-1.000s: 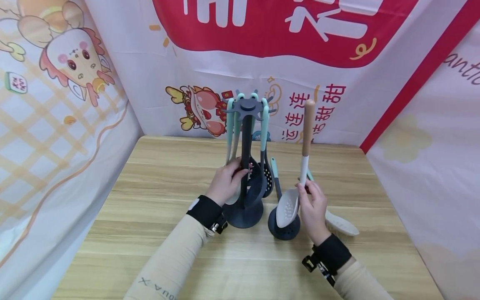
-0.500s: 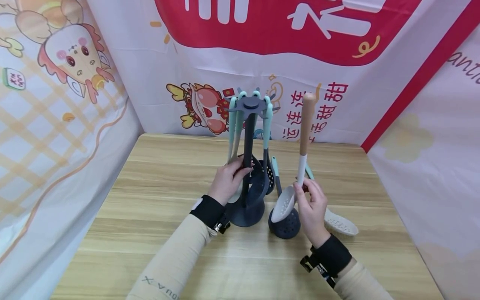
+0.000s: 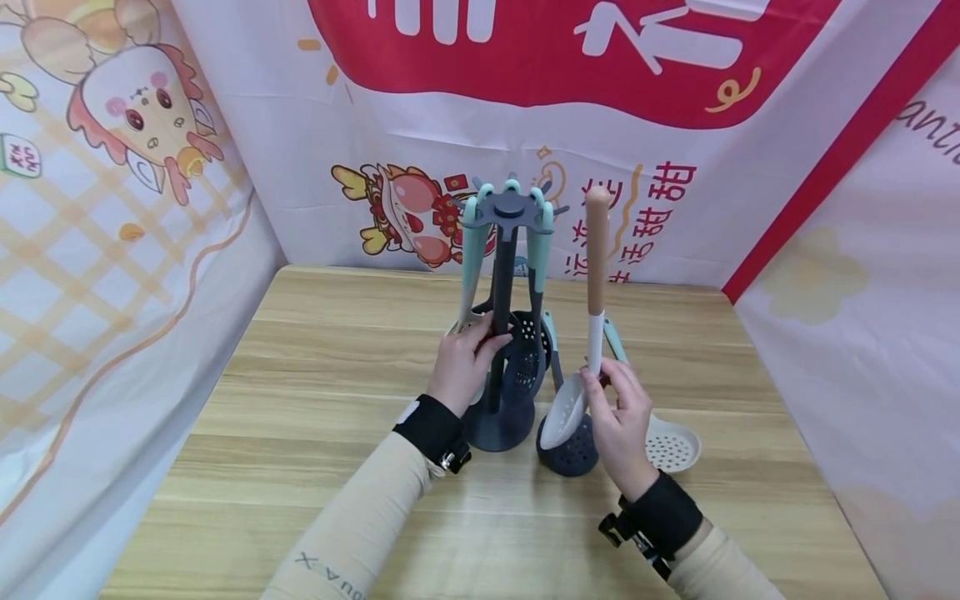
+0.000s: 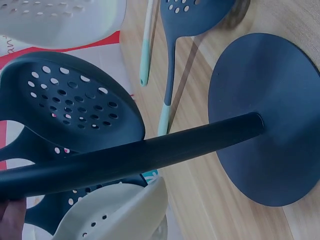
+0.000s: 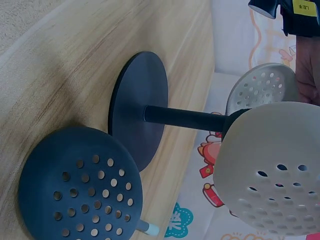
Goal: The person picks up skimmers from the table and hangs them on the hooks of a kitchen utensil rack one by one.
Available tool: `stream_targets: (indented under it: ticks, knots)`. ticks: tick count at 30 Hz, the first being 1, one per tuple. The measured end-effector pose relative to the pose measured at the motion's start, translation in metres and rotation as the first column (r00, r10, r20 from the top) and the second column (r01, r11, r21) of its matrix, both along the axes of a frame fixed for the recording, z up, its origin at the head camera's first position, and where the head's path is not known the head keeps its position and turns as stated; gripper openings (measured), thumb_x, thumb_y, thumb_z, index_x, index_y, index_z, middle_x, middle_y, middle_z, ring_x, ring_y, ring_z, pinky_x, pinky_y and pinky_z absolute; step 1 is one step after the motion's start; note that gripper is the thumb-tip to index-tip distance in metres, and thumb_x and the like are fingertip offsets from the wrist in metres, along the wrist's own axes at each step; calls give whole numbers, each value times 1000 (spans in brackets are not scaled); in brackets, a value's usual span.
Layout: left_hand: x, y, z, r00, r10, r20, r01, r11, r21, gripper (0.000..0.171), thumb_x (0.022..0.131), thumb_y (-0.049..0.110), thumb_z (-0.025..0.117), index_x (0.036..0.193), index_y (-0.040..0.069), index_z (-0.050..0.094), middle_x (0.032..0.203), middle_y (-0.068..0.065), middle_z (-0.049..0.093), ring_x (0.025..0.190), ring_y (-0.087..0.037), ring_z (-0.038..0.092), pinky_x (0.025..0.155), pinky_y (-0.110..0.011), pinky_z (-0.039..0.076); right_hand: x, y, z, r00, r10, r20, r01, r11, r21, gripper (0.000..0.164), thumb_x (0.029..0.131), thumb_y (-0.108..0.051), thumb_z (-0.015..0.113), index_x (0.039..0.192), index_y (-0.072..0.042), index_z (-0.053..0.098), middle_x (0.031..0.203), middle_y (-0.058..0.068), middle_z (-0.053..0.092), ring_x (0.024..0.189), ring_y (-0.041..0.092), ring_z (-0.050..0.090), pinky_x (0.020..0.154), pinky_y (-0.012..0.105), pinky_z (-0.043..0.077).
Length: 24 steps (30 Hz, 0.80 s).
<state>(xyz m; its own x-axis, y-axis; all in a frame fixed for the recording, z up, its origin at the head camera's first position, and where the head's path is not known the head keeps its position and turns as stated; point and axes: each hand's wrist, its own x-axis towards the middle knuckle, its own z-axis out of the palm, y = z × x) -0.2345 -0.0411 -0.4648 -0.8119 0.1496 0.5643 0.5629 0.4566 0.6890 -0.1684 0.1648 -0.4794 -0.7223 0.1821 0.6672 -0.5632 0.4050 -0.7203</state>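
In the head view my left hand grips the black pole of a utensil stand. Several mint-handled utensils hang from its notched top, among them dark slotted spoons; the left wrist view shows a pale slotted head hanging by the pole. My right hand pinches the white neck of a slotted spoon with a wooden handle. It is held upright, handle up, its pale perforated bowl overlapping a dark skimmer on the table in the head view. The right wrist view shows that pale bowl close up.
On the wooden table lies the dark skimmer, right of the stand's round base. A white slotted spoon with a mint handle lies behind my right hand. Printed cloth hangs behind and beside the table.
The stand has turned and shifted slightly right under my left hand, with its hanging utensils. The wooden-handled spoon has moved left. The white spoon on the table now shows its holes more fully.
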Motion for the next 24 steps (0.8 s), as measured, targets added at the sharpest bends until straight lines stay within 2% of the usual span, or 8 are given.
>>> stream_targets:
  ticks: [9,13,17,24]
  knots:
    - [1,6,-1,1000,25,19,-26,999,35,33,95,19,66,123,3,68,102,-12,76,92,-24,74,78,-38,60,2,-1,0,1000,13,-21,-13,999,31,16,86,17,61,98,9,69,94,23,65,87,2,51,77,13,42]
    - [1,8,-1,999,36,2,-36,999,39,36,94,20,67,124,1,68,102,-14,76,90,-23,74,76,-36,61,3,-2,1,999,26,-19,-25,999,30,17,87,17,60,99,9,69,94,22,65,87,2,52,77,13,43]
    - [0,10,-2,999,53,-11,-52,998,34,35,92,21,68,122,1,69,98,-14,76,81,-22,73,70,-36,60,4,-1,0,999,17,-33,-15,999,36,17,86,16,61,99,9,69,93,22,65,87,3,52,76,14,42]
    - [-2,14,-4,996,76,-47,-73,996,54,31,89,15,73,117,0,71,99,-15,76,87,-24,75,74,-36,61,2,1,-4,999,9,-42,-7,999,46,17,85,17,62,99,9,69,92,22,65,84,4,51,75,12,42]
